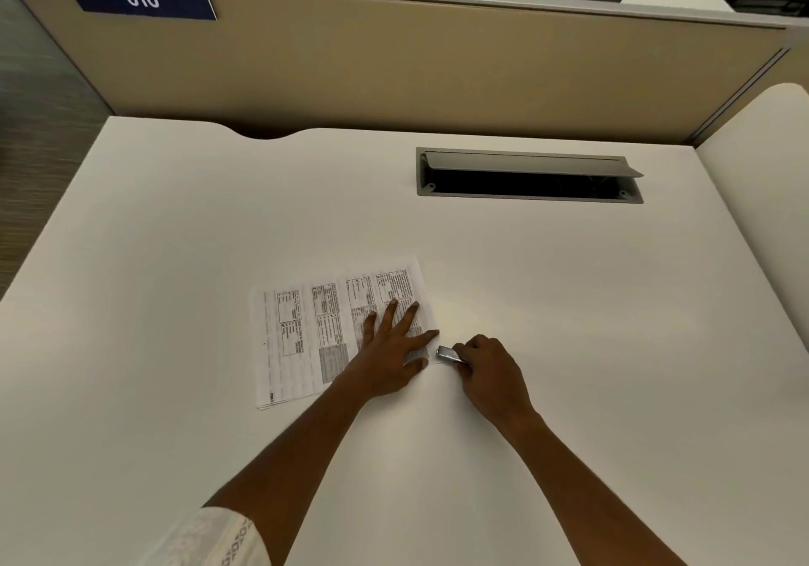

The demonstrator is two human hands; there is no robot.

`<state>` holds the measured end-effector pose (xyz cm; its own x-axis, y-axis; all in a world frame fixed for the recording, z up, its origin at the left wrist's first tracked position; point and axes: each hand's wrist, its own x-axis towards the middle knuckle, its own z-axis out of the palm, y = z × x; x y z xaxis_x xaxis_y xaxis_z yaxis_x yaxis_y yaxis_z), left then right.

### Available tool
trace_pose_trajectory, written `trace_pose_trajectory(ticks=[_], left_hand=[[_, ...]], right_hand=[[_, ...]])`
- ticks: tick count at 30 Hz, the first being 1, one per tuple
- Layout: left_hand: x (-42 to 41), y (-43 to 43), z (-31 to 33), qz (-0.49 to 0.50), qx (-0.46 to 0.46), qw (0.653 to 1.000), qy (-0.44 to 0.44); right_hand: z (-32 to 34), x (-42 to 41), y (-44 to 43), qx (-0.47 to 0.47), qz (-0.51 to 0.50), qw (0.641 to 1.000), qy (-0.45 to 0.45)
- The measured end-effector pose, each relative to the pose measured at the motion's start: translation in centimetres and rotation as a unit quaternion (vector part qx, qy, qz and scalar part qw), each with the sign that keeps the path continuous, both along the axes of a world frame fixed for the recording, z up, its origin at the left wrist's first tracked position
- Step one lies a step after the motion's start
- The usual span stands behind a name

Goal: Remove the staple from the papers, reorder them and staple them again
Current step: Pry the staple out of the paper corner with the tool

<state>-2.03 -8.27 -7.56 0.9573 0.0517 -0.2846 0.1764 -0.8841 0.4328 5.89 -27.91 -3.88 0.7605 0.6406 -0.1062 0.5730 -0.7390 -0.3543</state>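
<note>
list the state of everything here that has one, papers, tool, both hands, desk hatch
papers: flat on the desk, stacked, pinned down
left hand: open, fingers spread, pressing on the papers
right hand: closed in a grip on the metal tool
metal tool: held, tip at the papers' near right corner
cable hatch: lid open
</note>
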Motion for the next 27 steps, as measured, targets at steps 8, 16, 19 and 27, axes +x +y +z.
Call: trace_pose_trajectory(ticks=[8,16,19,27], left_hand=[[-0.09,0.13,-0.16,-0.009,0.006,1.0,0.003],[0.22,-0.06,0.02,-0.006,-0.003,1.0,0.016],[0.15,-0.11,0.17,-0.006,-0.002,1.0,0.011],[-0.11,-0.09,0.09,-0.001,0.005,1.0,0.0]], right_hand=[[-0.08,-0.1,0.19,-0.019,0.023,0.999,-0.012],[0.08,0.49,0.34,-0.015,0.046,0.999,0.018],[0.26,0.6,0.38,-0.011,0.051,0.998,0.031],[0.44,-0.04,0.34,-0.026,0.047,0.998,0.017]])
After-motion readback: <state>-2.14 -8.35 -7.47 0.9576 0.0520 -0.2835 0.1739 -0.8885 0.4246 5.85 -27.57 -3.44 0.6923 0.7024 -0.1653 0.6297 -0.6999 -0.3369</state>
